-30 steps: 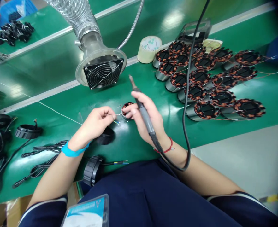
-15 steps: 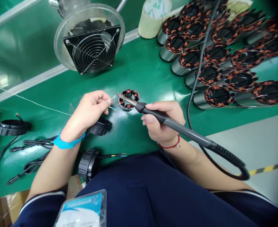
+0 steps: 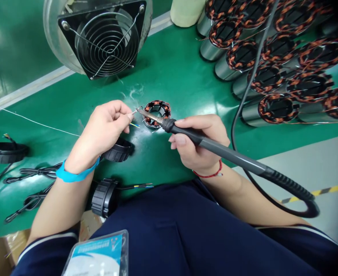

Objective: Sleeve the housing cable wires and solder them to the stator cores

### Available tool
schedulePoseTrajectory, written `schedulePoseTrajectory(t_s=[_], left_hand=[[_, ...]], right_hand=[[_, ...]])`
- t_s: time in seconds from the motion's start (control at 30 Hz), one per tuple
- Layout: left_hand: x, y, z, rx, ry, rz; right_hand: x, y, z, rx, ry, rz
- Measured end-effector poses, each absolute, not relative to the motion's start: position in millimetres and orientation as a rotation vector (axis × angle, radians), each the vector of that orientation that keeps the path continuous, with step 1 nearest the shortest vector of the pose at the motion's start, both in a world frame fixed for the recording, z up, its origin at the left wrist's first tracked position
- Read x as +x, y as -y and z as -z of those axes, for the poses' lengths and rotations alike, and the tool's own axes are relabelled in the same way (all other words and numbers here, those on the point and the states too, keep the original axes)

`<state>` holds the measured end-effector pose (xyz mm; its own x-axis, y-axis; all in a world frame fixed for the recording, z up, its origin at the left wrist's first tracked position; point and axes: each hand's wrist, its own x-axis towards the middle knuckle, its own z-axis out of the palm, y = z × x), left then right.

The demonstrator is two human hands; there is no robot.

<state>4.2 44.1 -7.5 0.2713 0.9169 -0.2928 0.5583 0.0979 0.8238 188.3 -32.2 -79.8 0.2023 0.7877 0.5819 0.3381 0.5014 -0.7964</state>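
Note:
My right hand [image 3: 201,143] is wrapped round the grey handle of a soldering iron [image 3: 229,147]. The iron's tip points left and meets a thin wire end beside the near stator. That stator [image 3: 169,111], a ring with copper windings, stands on the green bench between my hands. My left hand [image 3: 109,124] pinches thin wire at the iron's tip, its fingers closed. Coloured lead ends [image 3: 134,125] stick out below those fingers. Under my left wrist lies a black ribbed cap [image 3: 119,150]. Smoke curls up above the tip.
A fan with a wire guard [image 3: 109,50] hangs at the upper left. Several wound stators [image 3: 276,109] stand in rows at the right. Another black ribbed cap [image 3: 104,197] with leads lies near my body. Black cables [image 3: 38,199] lie left, and the iron's cord [image 3: 253,76] crosses the right side.
Smoke now rises near the iron's tip. The tip and my left fingers stay together at the wire, slightly left of the stator. The whole view has shifted and come closer.

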Motion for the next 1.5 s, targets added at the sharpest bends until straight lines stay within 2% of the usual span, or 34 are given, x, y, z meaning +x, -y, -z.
schedulePoseTrajectory(t_s=[0.83,1.0,1.17,1.5], left_hand=[[2.9,-46.2,9.8,1.598,-1.388,-0.475],[2.9,-46.7,9.5,1.614,-1.396,-0.482],[2.4,-47.5,9.9,1.623,-1.388,-0.496],[-0.7,-49.6,12.6,1.636,-1.364,-0.495]], right_hand=[[189.5,32.4,80.9,-1.060,1.395,-0.435],[188.2,22.3,60.1,-1.031,1.484,-0.596],[182.6,2.8,38.1,-1.199,1.706,-0.633],[169.8,-10.6,60.7,-1.182,1.733,-0.570]])
